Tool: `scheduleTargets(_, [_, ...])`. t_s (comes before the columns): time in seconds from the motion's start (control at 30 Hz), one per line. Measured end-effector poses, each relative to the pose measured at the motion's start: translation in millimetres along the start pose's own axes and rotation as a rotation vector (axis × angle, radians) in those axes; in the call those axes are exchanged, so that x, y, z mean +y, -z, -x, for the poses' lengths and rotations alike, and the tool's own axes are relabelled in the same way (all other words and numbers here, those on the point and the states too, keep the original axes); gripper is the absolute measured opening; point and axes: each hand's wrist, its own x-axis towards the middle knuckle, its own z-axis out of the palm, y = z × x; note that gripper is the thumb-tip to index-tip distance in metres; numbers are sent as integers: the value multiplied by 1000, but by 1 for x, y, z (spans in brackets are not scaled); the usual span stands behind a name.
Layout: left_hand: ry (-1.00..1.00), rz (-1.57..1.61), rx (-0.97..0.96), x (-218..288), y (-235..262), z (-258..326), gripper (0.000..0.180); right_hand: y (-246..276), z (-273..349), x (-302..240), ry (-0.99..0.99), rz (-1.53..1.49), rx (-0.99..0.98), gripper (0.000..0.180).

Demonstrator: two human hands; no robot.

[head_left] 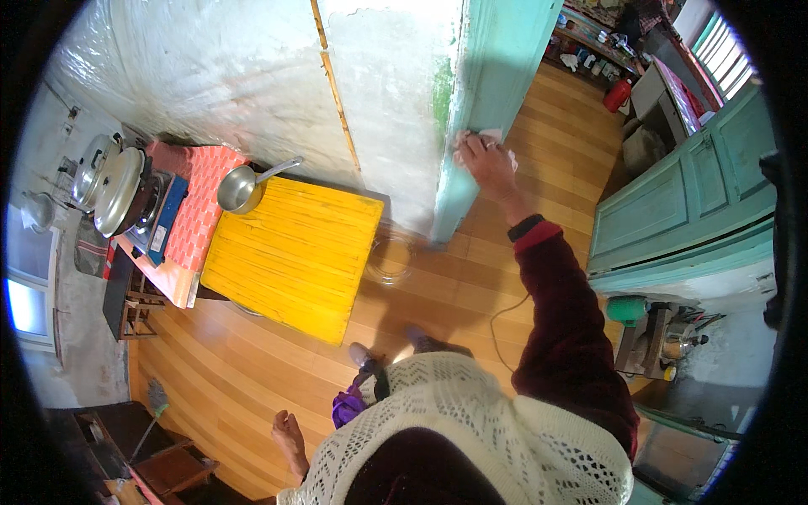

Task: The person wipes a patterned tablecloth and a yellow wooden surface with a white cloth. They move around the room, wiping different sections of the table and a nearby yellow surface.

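My right hand point(488, 167) reaches forward and presses a crumpled pale pink cloth point(512, 160) against the turquoise door frame point(497, 76). Its fingers are bent over the cloth, and part of the cloth sticks out on both sides of the hand. Down at my left side hangs my left hand point(289, 441), loosely curled with the fingers a little apart. It holds nothing that I can see and is clear of any surface. A purple bundle point(346, 407) shows by my waist, to the right of that hand.
A yellow slatted table point(290, 252) stands ahead on the left, with a metal saucepan point(240, 190) at its far corner. Beyond it sit a stove point(160, 215) and a lidded pot point(119, 192). At right, a turquoise door point(682, 198) stands by the doorway. A thin cord point(497, 324) crosses the wooden floor.
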Motion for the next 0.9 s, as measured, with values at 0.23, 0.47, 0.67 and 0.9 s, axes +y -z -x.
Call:
scheduleTargets(0.23, [-34, -262, -15, 23, 6, 1, 25, 38, -44, 35, -122, 116, 98, 36])
scheduleTargets(0.47, [-51, -228, -6, 18, -3, -3, 25, 65, -107, 59, -207, 53, 538, 35])
scheduleTargets(0.67, [2, -304, 2, 18, 5, 12, 24, 25, -46, 22, -252, -36, 287, 32])
scheduleTargets(0.9, [57, -2, 81, -17, 2, 12, 21, 34, -37, 13, -195, -9, 247, 30])
